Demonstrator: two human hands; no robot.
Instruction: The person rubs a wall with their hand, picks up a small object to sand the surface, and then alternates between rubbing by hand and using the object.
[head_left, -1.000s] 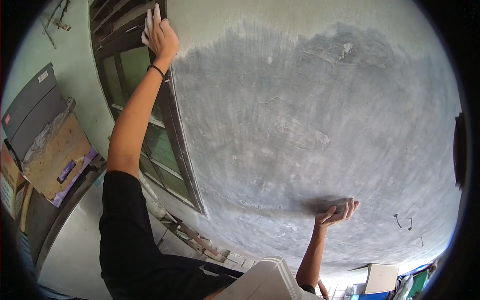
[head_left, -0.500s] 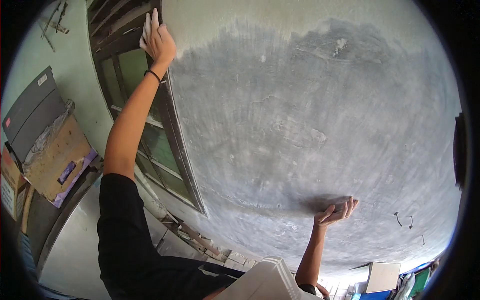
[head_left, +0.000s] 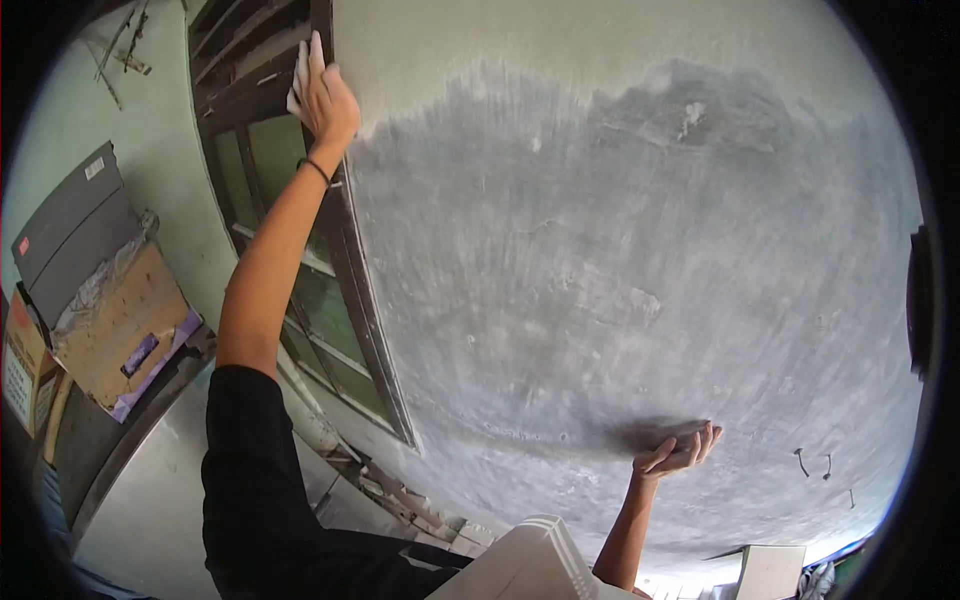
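High on the left, my left hand [head_left: 327,100] rests against the edge of a dark wooden window frame [head_left: 358,270]. Its fingers point upward, stretched out, with pale dust on them and nothing in them. A dark band circles that wrist. Lower right, my right hand [head_left: 680,450] is at the grey plastered wall [head_left: 530,290], its fingers raised and slightly bent, thumb apart. No object shows in it, though its palm side is partly hidden. A dark shadow lies on the wall beside it.
Left, a grey panel [head_left: 75,230] and a worn cardboard box [head_left: 125,320] are stacked. Hooks or nails [head_left: 802,462] stick out of the wall at right. A pale box [head_left: 770,572] stands low right. A white cap brim [head_left: 520,565] intrudes at the bottom.
The whole view has shifted, so the wall, window and both hands appear slightly lower. Both hands keep nearly the same places against the frame and wall.
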